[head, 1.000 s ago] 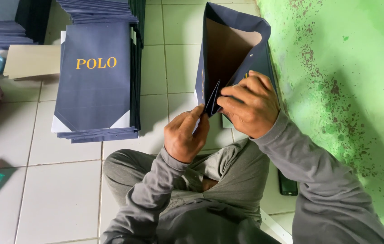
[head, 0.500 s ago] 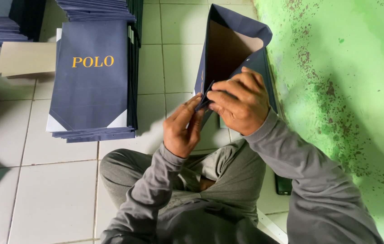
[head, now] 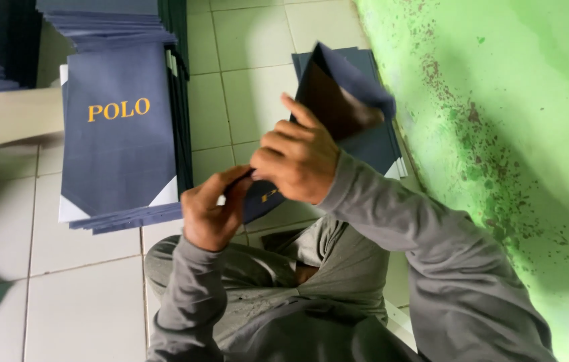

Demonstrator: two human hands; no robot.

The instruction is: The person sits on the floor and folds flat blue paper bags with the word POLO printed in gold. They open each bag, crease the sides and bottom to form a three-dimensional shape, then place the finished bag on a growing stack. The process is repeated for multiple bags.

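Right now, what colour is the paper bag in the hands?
Dark navy blue outside, brown inside; the paper bag shows best in the head view.

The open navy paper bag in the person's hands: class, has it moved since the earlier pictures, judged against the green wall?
Yes. The open navy paper bag has tipped down and away from the green wall, its mouth lower, both hands on its bottom end.
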